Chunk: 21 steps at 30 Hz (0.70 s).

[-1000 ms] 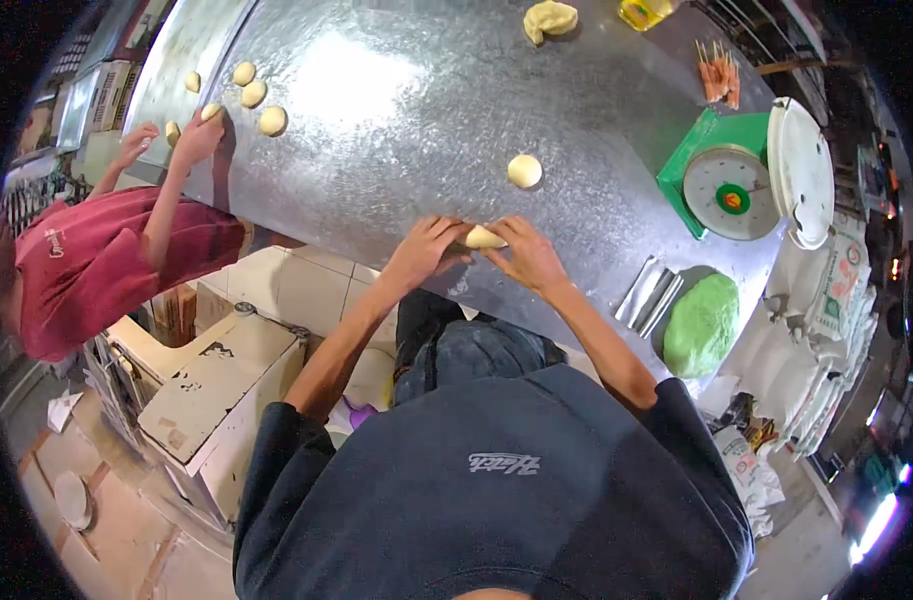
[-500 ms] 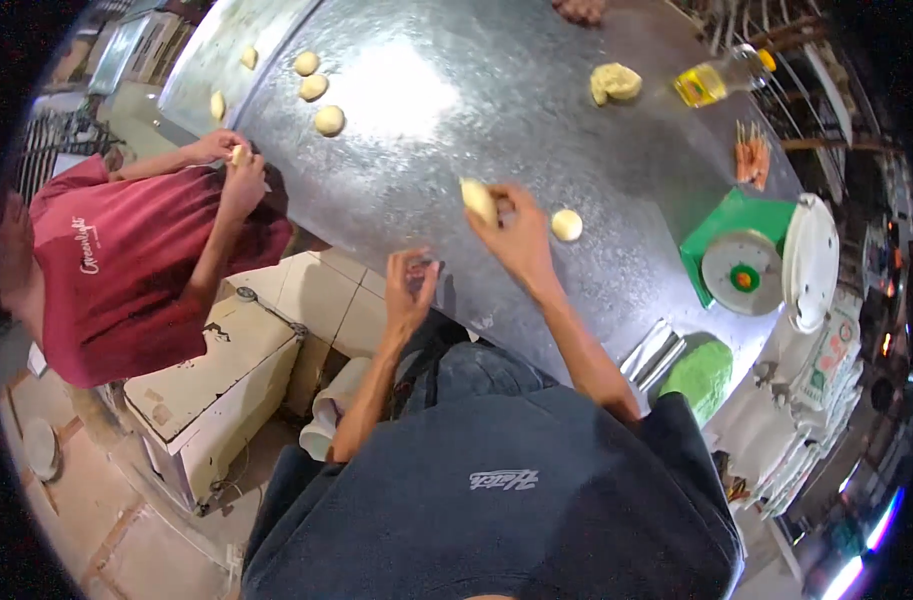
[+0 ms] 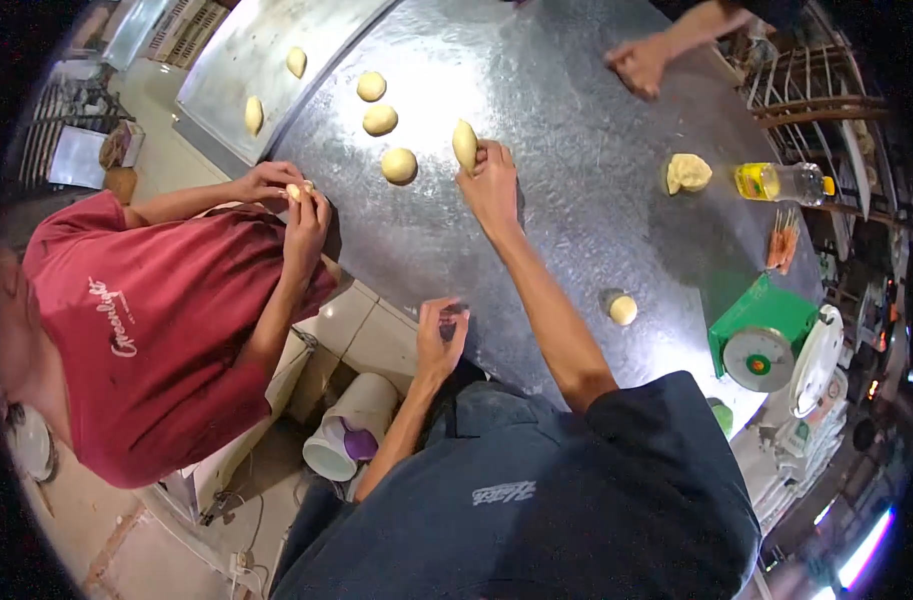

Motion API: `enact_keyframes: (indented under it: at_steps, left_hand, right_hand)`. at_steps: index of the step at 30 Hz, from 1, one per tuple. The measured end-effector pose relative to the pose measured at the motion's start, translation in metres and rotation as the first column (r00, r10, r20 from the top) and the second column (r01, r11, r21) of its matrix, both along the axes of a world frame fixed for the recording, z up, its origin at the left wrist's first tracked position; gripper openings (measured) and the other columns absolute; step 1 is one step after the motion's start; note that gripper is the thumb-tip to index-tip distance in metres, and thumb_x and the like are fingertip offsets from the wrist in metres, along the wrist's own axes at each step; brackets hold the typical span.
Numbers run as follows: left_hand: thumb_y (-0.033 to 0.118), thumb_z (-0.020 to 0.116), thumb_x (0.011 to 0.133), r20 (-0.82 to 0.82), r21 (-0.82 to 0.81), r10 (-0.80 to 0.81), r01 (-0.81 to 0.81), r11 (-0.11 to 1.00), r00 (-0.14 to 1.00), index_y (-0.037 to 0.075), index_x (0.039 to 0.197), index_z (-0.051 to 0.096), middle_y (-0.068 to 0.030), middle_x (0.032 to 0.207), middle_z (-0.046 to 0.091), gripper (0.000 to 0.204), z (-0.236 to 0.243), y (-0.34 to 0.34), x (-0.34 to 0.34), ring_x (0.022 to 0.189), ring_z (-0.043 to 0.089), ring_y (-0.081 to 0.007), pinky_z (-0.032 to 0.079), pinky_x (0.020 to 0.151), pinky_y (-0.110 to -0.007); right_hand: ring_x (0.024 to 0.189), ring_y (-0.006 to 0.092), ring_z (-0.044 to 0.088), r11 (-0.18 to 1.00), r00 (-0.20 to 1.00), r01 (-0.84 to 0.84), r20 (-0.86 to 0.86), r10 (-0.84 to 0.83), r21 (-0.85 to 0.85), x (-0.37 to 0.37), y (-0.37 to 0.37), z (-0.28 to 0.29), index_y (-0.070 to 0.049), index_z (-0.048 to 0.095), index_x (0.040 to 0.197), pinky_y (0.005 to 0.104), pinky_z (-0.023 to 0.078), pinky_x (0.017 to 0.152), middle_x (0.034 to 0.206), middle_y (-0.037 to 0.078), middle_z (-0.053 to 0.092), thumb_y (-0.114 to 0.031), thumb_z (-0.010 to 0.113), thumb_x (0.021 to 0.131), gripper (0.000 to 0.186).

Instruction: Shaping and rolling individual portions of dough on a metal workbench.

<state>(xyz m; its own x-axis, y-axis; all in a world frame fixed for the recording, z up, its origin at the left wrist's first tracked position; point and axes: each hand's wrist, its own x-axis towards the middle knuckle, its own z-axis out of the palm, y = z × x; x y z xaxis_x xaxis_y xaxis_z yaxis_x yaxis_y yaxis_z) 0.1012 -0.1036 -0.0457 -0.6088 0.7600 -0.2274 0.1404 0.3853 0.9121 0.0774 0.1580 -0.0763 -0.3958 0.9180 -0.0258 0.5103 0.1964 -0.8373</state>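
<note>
three dough balls (image 3: 379, 120) lie near the right hand (image 3: 489, 185).

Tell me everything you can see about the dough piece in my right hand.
The dough piece is pale yellow and looks soft and smooth, elongated, plump in the middle and narrowing toward its far end. Your right hand grips it from its right side, the fingers covering part of it. Its long axis points roughly away from you. It appears over the metal table; whether it touches the surface is unclear.
</note>
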Motion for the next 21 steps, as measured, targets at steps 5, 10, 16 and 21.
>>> enact_keyframes:
  at_steps: [5, 10, 16, 21]
  left_hand:
    - [0.009, 0.070, 0.094, -0.015, 0.043, -0.024, 0.025, 0.999, 1.000, 0.000, 0.125, 0.058, -0.0098, 0.110, 0.058, 0.034, 0.006, 0.065, -0.034, 0.090, 0.063, -0.0165, 0.052, 0.079, -0.029]
    - [0.014, 0.070, 0.096, -0.178, 0.201, -0.044, 0.080, 0.976, 0.983, 0.002, 0.128, 0.057, -0.0131, 0.114, 0.060, 0.037, 0.012, 0.131, -0.042, 0.091, 0.063, -0.0159, 0.052, 0.077, -0.029]
    - [0.015, 0.070, 0.095, 0.244, 0.051, -0.315, 0.312, 0.949, 0.917, 0.001, 0.132, 0.057, -0.0138, 0.118, 0.062, 0.042, 0.019, 0.100, 0.061, 0.101, 0.066, -0.0224, 0.055, 0.086, -0.035]
    - [0.013, 0.078, 0.089, 0.170, 0.177, -0.499, 0.472, 0.863, 0.850, 0.001, 0.133, 0.057, -0.0138, 0.120, 0.065, 0.051, 0.009, 0.048, 0.127, 0.106, 0.066, -0.0217, 0.054, 0.090, -0.034]
  right_hand:
    - [0.106, 0.0387, 0.058, 1.000, 0.999, 0.006, -0.053, -0.006, -0.006, 0.038, -0.015, 0.010, -0.002, 0.058, 0.126, 0.0466, 0.049, 0.091, 0.108, 0.021, 0.058, -0.008, 0.075, 0.077, 0.052]
    - [0.102, 0.0376, 0.057, 0.894, 0.828, 0.199, 0.420, -0.372, 0.401, 0.201, -0.055, 0.040, -0.007, 0.059, 0.126, 0.0466, 0.047, 0.094, 0.110, 0.018, 0.058, -0.020, 0.079, 0.076, 0.055]
    - [0.099, 0.0350, 0.060, 0.976, 0.913, 0.189, 0.349, -0.214, 0.104, 0.313, -0.085, 0.034, -0.009, 0.060, 0.123, 0.0437, 0.050, 0.089, 0.105, 0.015, 0.061, -0.020, 0.084, 0.074, 0.056]
    - [0.104, 0.0274, 0.064, 0.863, 0.939, 0.053, -0.270, -0.214, -0.502, 0.315, -0.146, 0.034, -0.009, 0.061, 0.123, 0.0354, 0.055, 0.084, 0.113, 0.015, 0.063, -0.017, 0.081, 0.081, 0.048]
